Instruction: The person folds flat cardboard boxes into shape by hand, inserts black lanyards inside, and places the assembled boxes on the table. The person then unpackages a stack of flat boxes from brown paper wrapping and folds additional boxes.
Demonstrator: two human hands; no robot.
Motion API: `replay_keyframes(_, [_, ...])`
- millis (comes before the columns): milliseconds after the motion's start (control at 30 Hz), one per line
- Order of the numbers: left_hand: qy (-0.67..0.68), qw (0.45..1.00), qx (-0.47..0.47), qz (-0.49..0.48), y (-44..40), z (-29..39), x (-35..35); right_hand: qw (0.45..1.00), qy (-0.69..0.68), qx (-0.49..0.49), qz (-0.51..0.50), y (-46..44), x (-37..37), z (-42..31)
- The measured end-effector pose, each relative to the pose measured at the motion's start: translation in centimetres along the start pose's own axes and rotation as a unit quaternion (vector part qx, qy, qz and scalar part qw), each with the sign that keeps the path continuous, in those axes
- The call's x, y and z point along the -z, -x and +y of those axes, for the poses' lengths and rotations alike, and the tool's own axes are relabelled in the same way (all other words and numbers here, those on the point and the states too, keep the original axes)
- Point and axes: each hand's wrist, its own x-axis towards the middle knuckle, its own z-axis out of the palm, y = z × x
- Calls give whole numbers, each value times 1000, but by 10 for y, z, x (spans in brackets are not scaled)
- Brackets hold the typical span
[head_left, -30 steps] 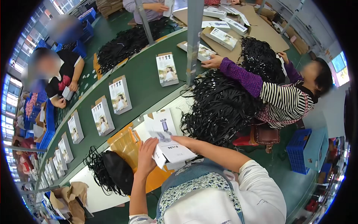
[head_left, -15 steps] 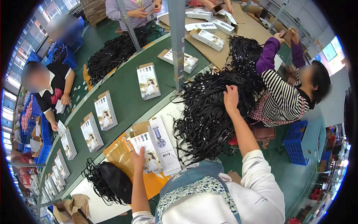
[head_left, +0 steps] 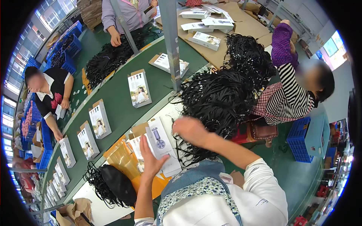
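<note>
Green belt (head_left: 117, 87) beyond the fingers. Carton (head_left: 134, 145) under nearer left hand (head_left: 151, 160), splayed, ungripping; long axis points away. Right hand (head_left: 191, 130) near black straps (head_left: 215, 98); grip unclear.

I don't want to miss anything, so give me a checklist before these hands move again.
1. Left hand at the near box: ok, fingers spread over it.
2. Brown flap open: ok.
3. Strap pile beside the right hand: ok.
4. Strap in the right hand: cannot tell, blurred.
5. Box contents: cannot tell, hidden.
6. Co-workers' hands away from this box: ok.
</note>
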Motion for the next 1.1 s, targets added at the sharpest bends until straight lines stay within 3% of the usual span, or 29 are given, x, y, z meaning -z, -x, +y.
replay_keyframes(33, [46,998,-46,-27,2,9,1,992,-66,96,-41,-4,-8,-27])
replay_keyframes(100, [353,930,-14,-102,13,6,-8,947,-295,62,-112,-13,-15,-85])
replay_keyframes(133, [417,892,96,-144,18,13,-4,945,-300,65,-113,-20,-13,-99])
replay_keyframes(167, [414,894,99,-140,32,-6,-8,927,-348,64,-124,-27,-12,-110])
replay_keyframes(233, [240,959,72,-130,61,-34,-12,903,-402,65,-140,-34,-4,-125])
replay_keyframes(300, [407,896,85,-156,57,-2,20,907,-404,-93,-72,-45,13,-120])
replay_keyframes(367, [650,742,157,35,54,7,28,804,-515,-295,-28,-44,14,-102])
replay_keyframes(433, [608,765,194,86,62,8,46,759,-544,-358,22,-34,-6,-88])
replay_keyframes(500, [478,844,193,147,66,7,47,686,-595,-417,28,-12,-41,-75])
replay_keyframes(533, [519,828,152,149,63,12,44,687,-594,-419,14,1,-59,-73])
replay_keyframes(567, [556,810,120,144,60,28,48,651,-628,-427,-3,15,-75,-79])
replay_keyframes(633, [588,791,113,125,53,49,49,624,-670,-388,-99,29,-76,-113])
replay_keyframes(667, [586,791,116,133,53,50,47,707,-627,-293,-146,41,-85,-122])
replay_keyframes(700, [658,727,141,134,51,50,45,776,-572,-192,-185,43,-87,-129])
replay_keyframes(733, [724,656,164,134,50,50,44,821,-492,-167,-236,43,-85,-129])
replay_keyframes(767, [723,656,165,138,50,50,48,820,-492,-165,-239,43,-82,-132])
replay_keyframes(833, [700,672,186,152,51,52,61,875,-352,-239,-230,33,-68,-142])
replay_keyframes(900, [703,660,207,164,49,63,71,881,-324,-215,-270,22,-49,-133])
replay_keyframes(967, [699,679,182,129,48,65,74,838,-317,-150,-418,16,-30,-123])
replay_keyframes(1000, [700,678,182,132,48,69,75,840,-345,-214,-359,17,-25,-124])
replay_keyframes(1100, [687,688,197,128,45,81,74,853,-375,-220,-287,10,-19,-130])
